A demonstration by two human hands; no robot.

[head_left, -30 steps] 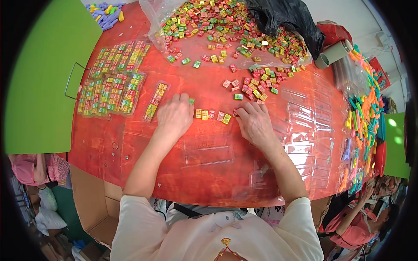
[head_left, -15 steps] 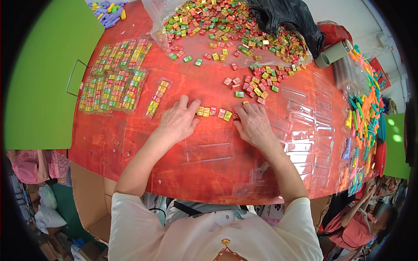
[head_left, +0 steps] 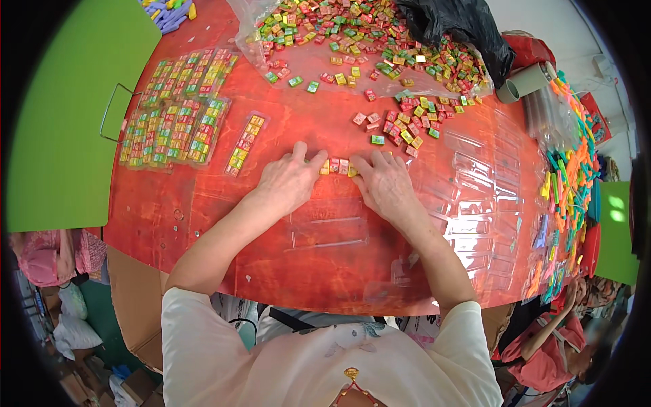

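between your two hands on the red table (head_left: 291, 278) sits a short row of little boxes (head_left: 339, 165), yellow and red, its long axis running left to right across your front. your left hand (head_left: 288, 180) meets its left end from the side, forefinger stretched out and the other fingers bent; your right hand (head_left: 388, 183) is at the right end, fingertips curled over a yellow box there and partly hiding it. so the row lies to the right of the left fingertips and to the left of the right ones, and neither hand is clearly nearer. whether either set of fingers pinches a box or only rests against it, you cannot tell from here. on your side of the row, between your forearms, a see-through tray (head_left: 330, 233) lies with its long axis nearly parallel to the row, its right end angled slightly away from you. off to the left, the filled strip (head_left: 246, 144) points away from you instead, nearer your left hand. beyond your right hand lie loose boxes (head_left: 405, 136), scattered just past the fingertips.
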